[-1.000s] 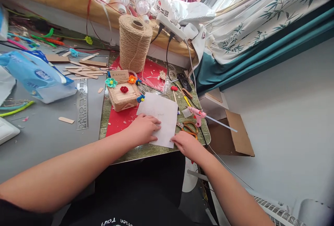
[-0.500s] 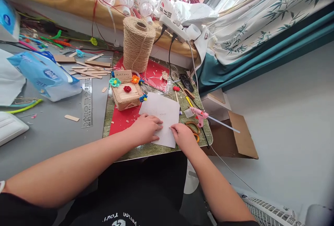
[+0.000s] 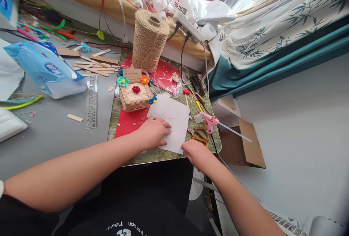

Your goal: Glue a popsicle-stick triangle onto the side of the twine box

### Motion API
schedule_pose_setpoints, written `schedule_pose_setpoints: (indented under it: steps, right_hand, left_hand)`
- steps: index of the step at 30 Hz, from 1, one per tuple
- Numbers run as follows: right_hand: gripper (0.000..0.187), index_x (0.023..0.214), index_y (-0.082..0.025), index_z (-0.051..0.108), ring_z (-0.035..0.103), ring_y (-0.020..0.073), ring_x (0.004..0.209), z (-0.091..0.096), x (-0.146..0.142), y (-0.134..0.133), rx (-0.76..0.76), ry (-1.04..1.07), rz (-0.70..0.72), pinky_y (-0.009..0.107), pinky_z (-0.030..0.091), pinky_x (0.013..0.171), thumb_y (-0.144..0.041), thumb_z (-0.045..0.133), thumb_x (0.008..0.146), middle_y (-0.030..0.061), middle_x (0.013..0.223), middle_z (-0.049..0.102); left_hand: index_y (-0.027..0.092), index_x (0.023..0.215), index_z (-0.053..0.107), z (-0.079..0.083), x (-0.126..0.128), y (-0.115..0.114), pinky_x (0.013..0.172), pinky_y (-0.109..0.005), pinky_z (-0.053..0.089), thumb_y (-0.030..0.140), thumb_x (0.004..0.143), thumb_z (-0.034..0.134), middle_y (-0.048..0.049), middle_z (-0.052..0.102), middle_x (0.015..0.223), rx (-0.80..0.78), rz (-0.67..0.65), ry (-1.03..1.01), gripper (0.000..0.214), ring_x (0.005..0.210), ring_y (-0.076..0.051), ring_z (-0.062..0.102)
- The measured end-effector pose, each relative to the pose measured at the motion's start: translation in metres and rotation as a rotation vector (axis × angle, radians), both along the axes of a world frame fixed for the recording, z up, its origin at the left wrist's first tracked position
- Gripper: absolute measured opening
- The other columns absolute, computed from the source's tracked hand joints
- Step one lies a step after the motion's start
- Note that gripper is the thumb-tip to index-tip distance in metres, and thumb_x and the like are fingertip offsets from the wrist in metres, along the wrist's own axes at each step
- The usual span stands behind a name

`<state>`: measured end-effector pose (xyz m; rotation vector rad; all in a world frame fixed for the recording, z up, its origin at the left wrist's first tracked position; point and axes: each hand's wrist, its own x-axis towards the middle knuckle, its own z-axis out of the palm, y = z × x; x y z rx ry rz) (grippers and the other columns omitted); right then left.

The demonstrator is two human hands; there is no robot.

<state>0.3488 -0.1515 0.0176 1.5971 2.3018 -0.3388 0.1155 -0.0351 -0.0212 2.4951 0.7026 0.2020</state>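
Note:
A white sheet of paper (image 3: 177,119) with faint small marks near its middle lies at the front of the green-patterned table (image 3: 147,157). My left hand (image 3: 154,133) rests flat on its lower left part, fingers spread. At the lower right edge of the sheet, the fingers of my right hand (image 3: 195,150) are pinched on the paper; their tips are partly hidden. Orange-handled scissors (image 3: 200,134) lie just beyond the right hand. Behind the sheet on the left stands a twine-wrapped box (image 3: 136,100) decorated with small colourful flowers and a small sign.
A large twine spool (image 3: 149,41) stands behind the box on a red sheet (image 3: 129,121). To the right are a pink glue gun (image 3: 209,120) and its cable. A clear stencil ruler (image 3: 92,103), wooden sticks (image 3: 95,67) and a blue tissue pack (image 3: 46,69) lie left.
My right hand has slid down and to the right, from over the paper to its lower right edge, uncovering more of the scissors. My left hand stays on the sheet. The view has shifted slightly.

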Motion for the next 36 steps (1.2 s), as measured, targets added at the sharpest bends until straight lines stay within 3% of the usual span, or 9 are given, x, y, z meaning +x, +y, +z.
schedule_pose_setpoints:
  steps: [5, 8, 12, 14, 19, 21, 27, 32, 36]
  right_hand:
    - [0.025, 0.094, -0.015, 0.067, 0.055, 0.0231, 0.088, -0.012, -0.014, 0.029, 0.234, 0.052, -0.049, 0.032, 0.037, 0.077, -0.013, 0.044, 0.105, 0.0106, 0.09, 0.067]
    - [0.025, 0.092, -0.014, 0.066, 0.056, 0.023, 0.086, -0.021, -0.022, 0.026, 0.177, 0.072, -0.061, 0.032, 0.038, 0.077, -0.014, 0.045, 0.104, 0.0109, 0.089, 0.067]
    - [0.023, 0.089, -0.016, 0.067, 0.057, 0.0226, 0.084, -0.008, -0.014, 0.001, 0.023, 0.239, -0.066, 0.033, 0.04, 0.077, -0.015, 0.048, 0.102, 0.0092, 0.086, 0.067]
    - [0.02, 0.091, -0.018, 0.069, 0.058, 0.0221, 0.085, 0.001, -0.011, -0.007, 0.025, 0.443, -0.231, 0.033, 0.042, 0.077, -0.021, 0.053, 0.101, 0.0083, 0.087, 0.069]
    - [0.028, 0.097, -0.019, 0.07, 0.043, 0.0116, 0.055, 0.004, -0.033, -0.004, -0.011, 1.322, -1.019, 0.025, 0.03, 0.054, -0.046, 0.071, 0.091, -0.0029, 0.065, 0.056]
    - [0.031, 0.093, -0.018, 0.069, 0.035, 0.0082, 0.052, 0.003, -0.046, -0.002, -0.069, 1.599, -1.124, 0.023, 0.024, 0.051, -0.046, 0.079, 0.085, -0.0053, 0.062, 0.051]
    - [0.024, 0.091, -0.018, 0.068, 0.035, 0.0073, 0.053, 0.007, -0.067, -0.005, -0.08, 1.904, -1.112, 0.023, 0.024, 0.051, -0.037, 0.082, 0.086, -0.005, 0.063, 0.051]
    - [0.027, 0.084, -0.019, 0.064, 0.032, 0.0072, 0.052, 0.003, -0.078, -0.007, -0.154, 1.999, -1.086, 0.023, 0.026, 0.049, -0.039, 0.081, 0.087, -0.0059, 0.062, 0.047]
    - [0.025, 0.085, -0.02, 0.065, 0.035, 0.0083, 0.055, 0.001, -0.089, -0.007, -0.097, 2.038, -1.1, 0.022, 0.029, 0.05, -0.039, 0.081, 0.087, -0.0051, 0.063, 0.048]
  left_hand:
    - [0.032, 0.122, 0.075, -0.002, 0.0, -0.001, 0.098, -0.044, 0.034, 0.041, 0.083, 0.077, -0.0024, 0.067, 0.144, 0.024, 0.0, -0.006, 0.04, 0.132, -0.03, 0.057]
    - [0.033, 0.12, 0.075, -0.004, 0.001, 0.001, 0.098, -0.044, 0.034, 0.043, 0.083, 0.077, -0.0017, 0.067, 0.144, 0.02, -0.002, -0.011, 0.039, 0.132, -0.03, 0.057]
    - [0.032, 0.116, 0.077, -0.003, 0.002, 0.005, 0.097, -0.044, 0.035, 0.043, 0.081, 0.079, -0.0017, 0.068, 0.141, 0.007, -0.012, -0.003, 0.038, 0.13, -0.03, 0.058]
    - [0.032, 0.117, 0.077, -0.003, 0.001, 0.005, 0.098, -0.045, 0.035, 0.043, 0.081, 0.079, -0.0022, 0.068, 0.141, 0.007, -0.013, -0.023, 0.038, 0.129, -0.03, 0.059]
    - [0.029, 0.117, 0.076, 0.0, -0.003, 0.002, 0.102, -0.047, 0.038, 0.041, 0.09, 0.072, -0.0054, 0.07, 0.138, 0.036, 0.002, -0.137, 0.031, 0.127, -0.03, 0.06]
    - [0.027, 0.119, 0.075, 0.003, -0.004, 0.0, 0.104, -0.048, 0.04, 0.04, 0.094, 0.068, -0.0076, 0.069, 0.136, 0.07, 0.045, -0.241, 0.029, 0.126, -0.03, 0.06]
    - [0.023, 0.118, 0.072, 0.016, -0.003, -0.011, 0.094, -0.037, 0.053, 0.045, 0.096, 0.069, -0.0078, 0.077, 0.109, -0.03, 0.036, -0.605, 0.031, 0.104, -0.022, 0.068]
    - [0.023, 0.101, 0.077, 0.017, -0.001, -0.022, 0.084, -0.034, 0.055, 0.041, 0.097, 0.068, -0.0054, 0.078, 0.093, -0.171, 0.108, -0.711, 0.02, 0.089, -0.019, 0.071]
    - [0.022, 0.09, 0.075, 0.015, 0.0, -0.027, 0.075, -0.032, 0.055, 0.041, 0.094, 0.072, -0.0038, 0.077, 0.083, -0.201, 0.211, -0.8, 0.02, 0.079, -0.017, 0.069]
